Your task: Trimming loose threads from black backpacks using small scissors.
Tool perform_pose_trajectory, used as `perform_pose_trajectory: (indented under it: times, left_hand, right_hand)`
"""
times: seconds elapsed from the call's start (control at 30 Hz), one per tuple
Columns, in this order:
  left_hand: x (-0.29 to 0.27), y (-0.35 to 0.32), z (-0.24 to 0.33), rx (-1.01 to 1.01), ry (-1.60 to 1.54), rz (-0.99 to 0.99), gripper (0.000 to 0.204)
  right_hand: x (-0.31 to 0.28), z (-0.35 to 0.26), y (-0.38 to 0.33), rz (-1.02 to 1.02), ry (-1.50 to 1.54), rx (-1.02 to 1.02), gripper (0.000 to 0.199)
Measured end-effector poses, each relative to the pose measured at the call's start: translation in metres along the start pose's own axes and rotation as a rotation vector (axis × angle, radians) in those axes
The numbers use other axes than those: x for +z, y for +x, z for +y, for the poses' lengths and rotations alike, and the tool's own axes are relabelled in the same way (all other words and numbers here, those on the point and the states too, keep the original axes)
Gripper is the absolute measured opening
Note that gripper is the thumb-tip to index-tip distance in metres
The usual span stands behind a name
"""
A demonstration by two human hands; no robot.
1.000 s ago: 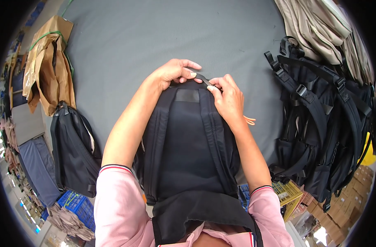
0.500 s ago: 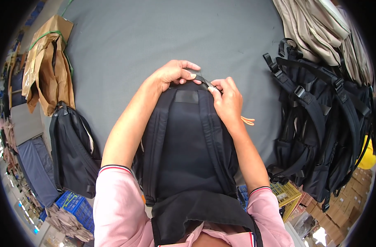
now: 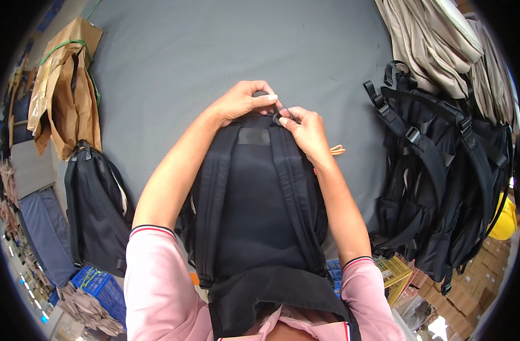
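A black backpack (image 3: 251, 199) lies in front of me with its padded back panel and two shoulder straps facing up. At its top edge, my left hand (image 3: 245, 102) has thumb and fingers closed on the black carry handle (image 3: 262, 94). My right hand (image 3: 306, 129) is pinched just to the right of it, by the handle's right end. A slim dark piece (image 3: 288, 112) slants between the two hands; whether it is webbing or a small tool I cannot tell. An orange cord loop (image 3: 338, 149) sticks out beside my right wrist.
Grey cloth covers the table (image 3: 214, 45). Several black backpacks (image 3: 442, 170) are heaped at the right, below beige fabric pieces (image 3: 430, 45). On the left are another black backpack (image 3: 95, 210) and a brown paper bag (image 3: 69, 108). A blue crate (image 3: 103, 292) stands lower left.
My right hand has shifted slightly left and in toward the left hand. The left fingers have closed further on the handle. The orange loop now sits higher by my wrist.
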State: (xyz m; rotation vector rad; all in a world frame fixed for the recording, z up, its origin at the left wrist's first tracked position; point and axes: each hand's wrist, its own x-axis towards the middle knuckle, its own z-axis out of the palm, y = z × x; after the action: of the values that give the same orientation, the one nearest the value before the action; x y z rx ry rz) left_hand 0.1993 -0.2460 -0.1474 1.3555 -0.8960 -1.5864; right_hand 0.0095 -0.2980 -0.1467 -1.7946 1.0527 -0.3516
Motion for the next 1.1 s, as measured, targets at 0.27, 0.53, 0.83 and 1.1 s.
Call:
perform_pose_trajectory:
  times: [0.27,0.53,0.83,1.1]
  left_hand:
    - [0.016,0.003,0.003,-0.184,-0.098,0.186,0.025]
    - [0.017,-0.006,0.008,-0.174,-0.206,0.227,0.021]
    - [0.017,-0.005,0.006,-0.146,-0.224,0.205,0.028]
    - [0.013,-0.003,-0.001,-0.146,-0.168,0.179,0.031]
  right_hand:
    - [-0.003,-0.004,-0.011,0.025,0.315,0.071,0.015]
    - [-0.036,-0.052,-0.02,-0.005,-0.673,-0.341,0.021]
    - [-0.042,-0.063,-0.007,-0.013,-0.919,-0.666,0.014]
    - [-0.047,-0.068,0.006,-0.103,-0.942,-0.741,0.014]
